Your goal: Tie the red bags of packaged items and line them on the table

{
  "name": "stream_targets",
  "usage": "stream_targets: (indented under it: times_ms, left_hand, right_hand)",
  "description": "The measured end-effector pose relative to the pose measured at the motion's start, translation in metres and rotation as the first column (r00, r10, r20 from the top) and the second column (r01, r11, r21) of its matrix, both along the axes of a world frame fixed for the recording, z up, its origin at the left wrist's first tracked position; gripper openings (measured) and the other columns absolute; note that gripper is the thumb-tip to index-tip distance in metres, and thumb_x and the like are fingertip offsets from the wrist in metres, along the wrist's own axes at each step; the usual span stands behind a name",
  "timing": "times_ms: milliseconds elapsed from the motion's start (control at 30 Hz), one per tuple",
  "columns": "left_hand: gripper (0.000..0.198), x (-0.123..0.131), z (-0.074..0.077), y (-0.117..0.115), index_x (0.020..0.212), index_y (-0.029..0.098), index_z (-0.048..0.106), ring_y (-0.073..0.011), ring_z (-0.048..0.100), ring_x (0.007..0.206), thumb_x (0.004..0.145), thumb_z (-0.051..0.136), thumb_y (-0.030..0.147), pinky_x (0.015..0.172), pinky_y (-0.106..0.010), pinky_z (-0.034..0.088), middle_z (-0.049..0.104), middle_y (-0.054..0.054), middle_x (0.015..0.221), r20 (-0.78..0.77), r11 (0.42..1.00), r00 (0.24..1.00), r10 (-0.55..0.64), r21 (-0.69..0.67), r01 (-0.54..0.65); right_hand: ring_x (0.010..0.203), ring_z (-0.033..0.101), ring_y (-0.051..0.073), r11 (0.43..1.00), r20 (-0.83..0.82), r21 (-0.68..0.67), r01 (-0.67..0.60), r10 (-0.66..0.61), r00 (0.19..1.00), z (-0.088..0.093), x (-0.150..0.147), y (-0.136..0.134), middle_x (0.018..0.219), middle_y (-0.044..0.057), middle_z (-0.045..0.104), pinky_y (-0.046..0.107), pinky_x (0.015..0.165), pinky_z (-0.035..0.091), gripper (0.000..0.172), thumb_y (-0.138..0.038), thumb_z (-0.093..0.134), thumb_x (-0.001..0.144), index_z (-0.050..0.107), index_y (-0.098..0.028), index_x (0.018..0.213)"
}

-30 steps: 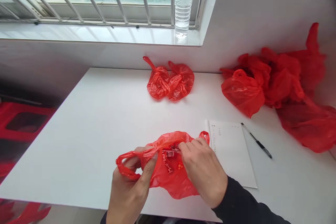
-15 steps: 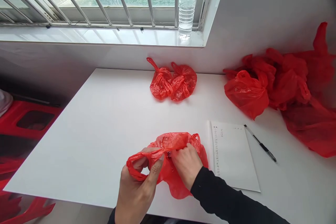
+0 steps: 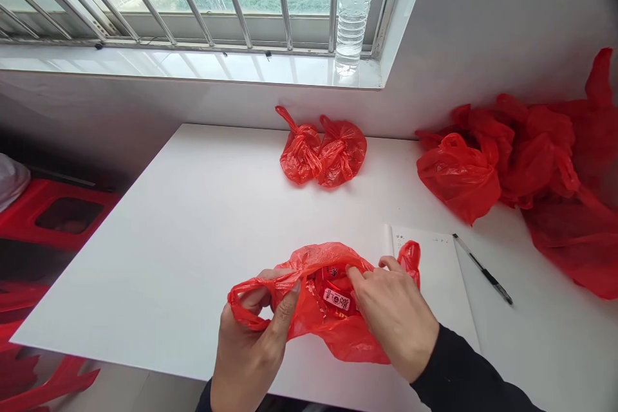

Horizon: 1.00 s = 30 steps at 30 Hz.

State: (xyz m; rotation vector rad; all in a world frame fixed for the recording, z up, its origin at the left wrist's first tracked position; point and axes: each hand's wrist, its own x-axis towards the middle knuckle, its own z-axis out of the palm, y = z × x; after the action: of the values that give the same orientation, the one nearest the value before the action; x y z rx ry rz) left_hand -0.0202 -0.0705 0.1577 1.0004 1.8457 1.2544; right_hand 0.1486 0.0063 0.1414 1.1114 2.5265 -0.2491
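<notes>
A thin red plastic bag point(image 3: 318, 328) lies near the table's front edge, its mouth spread apart between my two hands. My left hand point(image 3: 261, 328) pinches the bag's left handle loop between thumb and fingers. My right hand point(image 3: 391, 302) grips the right side of the rim, with the other handle sticking up behind the knuckles. Through the opening show red wrapped packets point(image 3: 337, 298), one with a white label bearing dark characters. How many packets lie inside is hidden by the bag.
Two knotted red bags point(image 3: 321, 153) sit at the table's back edge. More red bags point(image 3: 521, 154) are heaped at the right. A notebook point(image 3: 447, 283) lies partly under my right hand, a pen point(image 3: 483, 269) beside it. A water bottle point(image 3: 354, 13) stands on the windowsill; red stools point(image 3: 58, 212) are at left.
My right hand has moved right, pulling the bag's mouth wider over the notebook. The packets inside now show. My left hand keeps its hold, and the view has shifted slightly.
</notes>
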Motion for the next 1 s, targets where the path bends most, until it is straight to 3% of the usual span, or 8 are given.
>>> stream_targets:
  times_ms: [133,233,333,467,567,733,900,1000]
  left_hand:
    - [0.016,0.0,-0.002,-0.004,0.073,0.021,0.07,-0.0163,0.06,0.067,0.087,0.066,0.028,0.061,-0.023,0.051,0.065,0.001,0.071,0.016,0.998,0.998,-0.063,0.027,0.062]
    - [0.01,0.0,-0.004,-0.006,0.079,0.021,0.072,-0.0162,0.063,0.067,0.086,0.066,0.024,0.059,-0.022,0.051,0.068,0.001,0.072,0.016,0.99,0.992,-0.126,0.072,0.124]
    - [0.013,0.004,-0.003,-0.007,0.074,0.021,0.071,-0.0158,0.061,0.064,0.086,0.067,0.025,0.058,-0.022,0.05,0.066,0.001,0.068,0.03,0.993,0.995,-0.091,0.076,0.089]
    - [0.017,0.011,-0.001,-0.005,0.07,0.02,0.068,-0.016,0.056,0.064,0.084,0.069,0.029,0.059,-0.023,0.048,0.057,0.002,0.062,0.07,1.0,0.997,-0.028,-0.009,0.029]
    - [0.017,0.011,-0.005,-0.005,0.074,0.02,0.07,-0.0162,0.057,0.064,0.086,0.068,0.033,0.057,-0.023,0.048,0.06,0.002,0.063,0.053,0.997,0.996,-0.074,-0.012,0.074]
    - [0.014,0.005,-0.014,-0.006,0.084,0.021,0.075,-0.0173,0.062,0.068,0.089,0.065,0.031,0.062,-0.024,0.052,0.067,0.0,0.071,0.066,0.985,0.983,-0.173,0.025,0.172]
    - [0.012,0.002,-0.01,-0.007,0.079,0.021,0.07,-0.0169,0.058,0.068,0.087,0.067,0.029,0.063,-0.024,0.05,0.061,0.001,0.069,0.097,0.988,0.985,-0.144,-0.038,0.148]
    - [0.015,0.003,-0.008,-0.008,0.079,0.02,0.071,-0.0173,0.057,0.067,0.088,0.065,0.031,0.062,-0.025,0.049,0.061,0.0,0.068,0.08,0.982,0.981,-0.178,-0.044,0.182]
  right_hand:
    - [0.073,0.066,0.025,0.999,-0.134,0.037,-0.025,0.03,0.991,0.01,-0.004,-0.01,0.074,0.006,0.065,0.044,0.084,0.049,0.031,0.008,0.046,0.079,0.062,-0.018,0.086]
    - [0.076,0.068,0.022,0.984,-0.259,-0.135,-0.119,0.081,0.962,0.0,-0.015,-0.017,0.088,0.004,0.068,0.031,0.061,0.048,0.03,0.004,0.051,0.081,0.062,-0.02,0.094]
    - [0.063,0.068,0.021,0.966,-0.107,-0.255,-0.046,0.019,0.994,-0.017,-0.021,-0.015,0.08,0.004,0.07,0.027,0.047,0.039,0.026,0.003,0.058,0.077,0.063,-0.018,0.092]
    - [0.061,0.069,0.026,0.971,0.021,-0.23,0.065,-0.062,0.998,-0.031,-0.018,-0.002,0.07,0.005,0.069,0.029,0.047,0.039,0.024,0.004,0.064,0.069,0.063,-0.018,0.079]
    - [0.064,0.069,0.028,0.974,0.055,-0.206,0.09,-0.081,0.995,-0.036,-0.016,0.006,0.072,0.008,0.071,0.031,0.047,0.041,0.026,0.007,0.059,0.071,0.064,-0.018,0.075]
    - [0.062,0.068,0.026,0.98,0.034,-0.188,0.066,-0.061,0.998,-0.038,-0.013,0.008,0.07,0.006,0.069,0.031,0.048,0.042,0.029,0.009,0.055,0.07,0.062,-0.019,0.073]
    - [0.06,0.067,0.023,0.984,-0.038,-0.179,0.005,-0.012,0.999,-0.034,-0.004,0.006,0.068,0.002,0.069,0.029,0.048,0.036,0.028,0.006,0.054,0.071,0.063,-0.019,0.078]
    - [0.055,0.066,0.023,0.988,-0.035,-0.144,0.054,-0.059,0.998,-0.038,-0.002,0.004,0.063,0.003,0.068,0.028,0.045,0.033,0.027,0.007,0.056,0.068,0.065,-0.018,0.074]
